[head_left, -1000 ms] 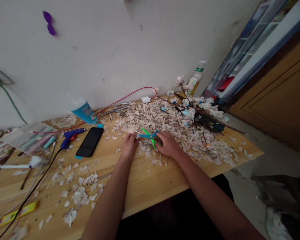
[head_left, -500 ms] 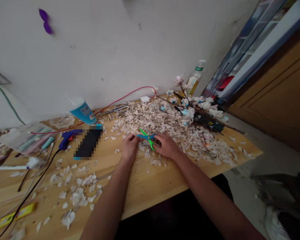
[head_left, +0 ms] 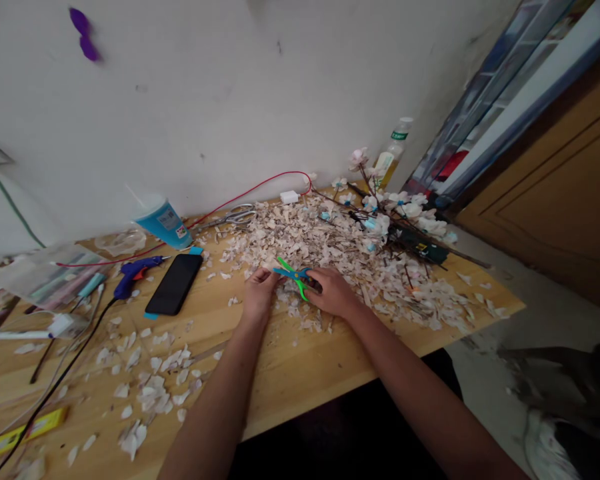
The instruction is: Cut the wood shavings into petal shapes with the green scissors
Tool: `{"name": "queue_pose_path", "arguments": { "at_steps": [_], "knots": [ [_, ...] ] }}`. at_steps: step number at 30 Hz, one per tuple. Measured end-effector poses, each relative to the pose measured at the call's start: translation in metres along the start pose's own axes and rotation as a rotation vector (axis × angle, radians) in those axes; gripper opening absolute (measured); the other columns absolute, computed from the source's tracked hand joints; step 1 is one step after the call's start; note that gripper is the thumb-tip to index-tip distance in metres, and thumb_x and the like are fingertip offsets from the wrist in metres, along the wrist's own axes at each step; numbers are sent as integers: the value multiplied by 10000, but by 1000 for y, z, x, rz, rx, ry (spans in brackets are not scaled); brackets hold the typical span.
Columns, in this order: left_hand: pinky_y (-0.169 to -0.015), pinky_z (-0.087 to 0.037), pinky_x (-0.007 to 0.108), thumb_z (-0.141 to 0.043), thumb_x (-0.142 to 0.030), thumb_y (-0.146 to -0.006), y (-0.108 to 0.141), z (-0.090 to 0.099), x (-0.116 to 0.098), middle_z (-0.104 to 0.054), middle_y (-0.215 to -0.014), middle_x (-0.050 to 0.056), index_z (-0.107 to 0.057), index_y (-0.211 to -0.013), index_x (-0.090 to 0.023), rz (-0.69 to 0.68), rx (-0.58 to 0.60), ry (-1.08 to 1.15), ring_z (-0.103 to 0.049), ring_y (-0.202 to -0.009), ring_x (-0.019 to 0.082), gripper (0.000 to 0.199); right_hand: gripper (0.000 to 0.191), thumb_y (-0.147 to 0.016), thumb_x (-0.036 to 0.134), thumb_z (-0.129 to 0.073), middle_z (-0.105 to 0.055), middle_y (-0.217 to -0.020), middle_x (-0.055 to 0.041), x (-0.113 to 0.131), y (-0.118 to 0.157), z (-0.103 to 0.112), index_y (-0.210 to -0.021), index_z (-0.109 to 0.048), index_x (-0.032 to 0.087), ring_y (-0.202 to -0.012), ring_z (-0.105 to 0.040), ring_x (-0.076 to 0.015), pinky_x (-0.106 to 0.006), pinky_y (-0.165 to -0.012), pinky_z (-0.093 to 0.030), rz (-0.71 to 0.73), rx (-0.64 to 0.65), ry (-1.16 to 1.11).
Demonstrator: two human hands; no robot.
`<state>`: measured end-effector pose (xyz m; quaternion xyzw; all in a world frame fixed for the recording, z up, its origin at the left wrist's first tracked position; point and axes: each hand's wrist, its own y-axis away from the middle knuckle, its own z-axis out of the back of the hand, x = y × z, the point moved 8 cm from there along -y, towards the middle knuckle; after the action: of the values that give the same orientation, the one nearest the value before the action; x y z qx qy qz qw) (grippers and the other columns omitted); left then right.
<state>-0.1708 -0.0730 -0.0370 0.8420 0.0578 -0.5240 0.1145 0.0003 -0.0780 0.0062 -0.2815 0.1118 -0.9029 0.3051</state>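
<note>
My right hand point(head_left: 331, 291) grips a pair of blue and green scissors point(head_left: 297, 273), fingers and thumb in its handles. The blades stand apart and point left towards my left hand point(head_left: 261, 285). That hand is closed in a pinch just beside the blade tips. Whatever sits between its fingertips is too small to make out against the pale petals behind. Right behind both hands spreads a large heap of dried, pale petals point(head_left: 300, 233). Some of them lie under the scissors.
Branches with white blossoms point(head_left: 410, 210) lie at the right, before a bottle point(head_left: 393, 153). To the left are a phone point(head_left: 174, 285), a blue glue gun point(head_left: 133, 275), a blue cup point(head_left: 165, 223) and loose petals point(head_left: 154, 393). Metal scissors point(head_left: 237, 215) rest behind the heap. Cables cross the table's left side.
Both hands and the scissors keep almost the same place and pose. The view has shifted slightly, so things on the left sit a little further left.
</note>
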Motion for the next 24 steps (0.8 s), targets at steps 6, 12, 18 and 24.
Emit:
{"name": "queue_pose_path", "arguments": {
  "at_steps": [6, 12, 18, 24],
  "knots": [
    [-749, -537, 295, -865, -351, -577, -1, -2, 7, -702, -698, 6, -715, -710, -163, 16, 61, -45, -650, -653, 137, 275, 123, -814, 281, -627, -646, -841, -46, -3, 1, 0, -912, -620, 208, -807, -573, -210, -327, -757, -410, -34, -8, 19],
    [-727, -537, 289, -826, -468, -632, -1, -5, 5, -691, -730, 16, -714, -734, -165, 28, 98, -46, -648, -680, 147, 339, 124, -822, 220, -619, -679, -880, -50, -9, 1, -2, -941, -652, 208, -833, -599, -209, -323, -774, -422, -56, 15, -22],
    [-599, -473, 214, -855, -395, -600, -6, 7, -2, -671, -724, -18, -681, -842, -177, -5, -36, 30, -587, -598, 95, 370, 97, -828, 223, -620, -688, -857, -47, -16, 2, -7, -910, -670, 218, -814, -606, -209, -322, -760, -434, -76, 17, -12],
    [-561, -401, 186, -840, -344, -617, -5, 1, -4, -662, -688, -24, -674, -800, -174, -69, 31, -9, -556, -568, 79, 300, 175, -798, 206, -616, -679, -918, -63, -9, 1, -4, -970, -646, 219, -876, -598, -230, -360, -823, -432, -33, 2, -14]
  ]
}}
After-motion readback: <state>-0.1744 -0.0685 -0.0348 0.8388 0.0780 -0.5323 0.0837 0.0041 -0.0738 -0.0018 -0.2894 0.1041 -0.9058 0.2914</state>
